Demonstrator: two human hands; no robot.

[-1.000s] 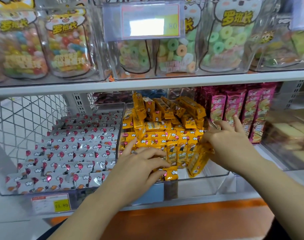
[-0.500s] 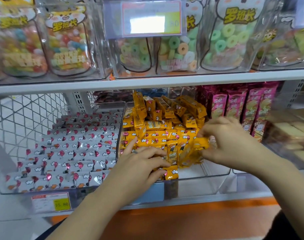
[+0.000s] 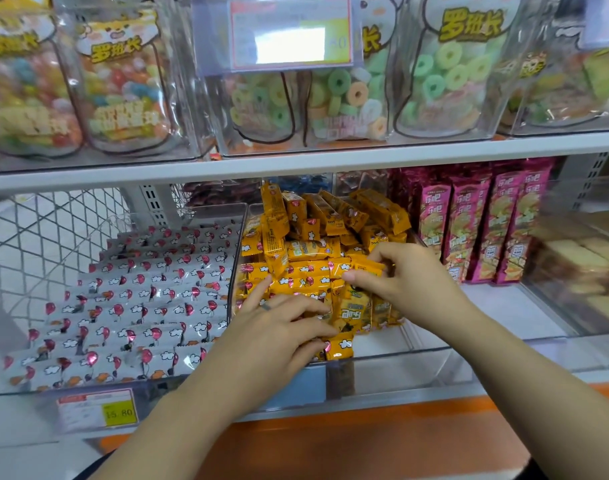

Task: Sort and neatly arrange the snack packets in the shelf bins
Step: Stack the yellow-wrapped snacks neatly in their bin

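Note:
A clear plastic bin [image 3: 400,358] on the lower shelf holds a heap of small yellow snack packets [image 3: 306,251], loose at the back and laid in rows at the front. My left hand [image 3: 279,327] lies flat with spread fingers on the front-left rows. My right hand [image 3: 403,271] pinches one yellow packet [image 3: 365,266] by its edge, just above the middle of the pile. To the left, a second bin carries neat rows of white packets with red balloons [image 3: 140,299].
Pink upright snack packs [image 3: 483,223] stand in the bin to the right, beside a bin of cakes [image 3: 580,261]. The upper shelf [image 3: 296,164] overhangs with clear bags of ring candy [image 3: 448,74]. A price tag [image 3: 98,408] hangs at the lower left.
My right hand lifted a yellow packet from the bin's right side and carried it left and up onto the middle of the pile. My left hand stayed pressed on the front rows.

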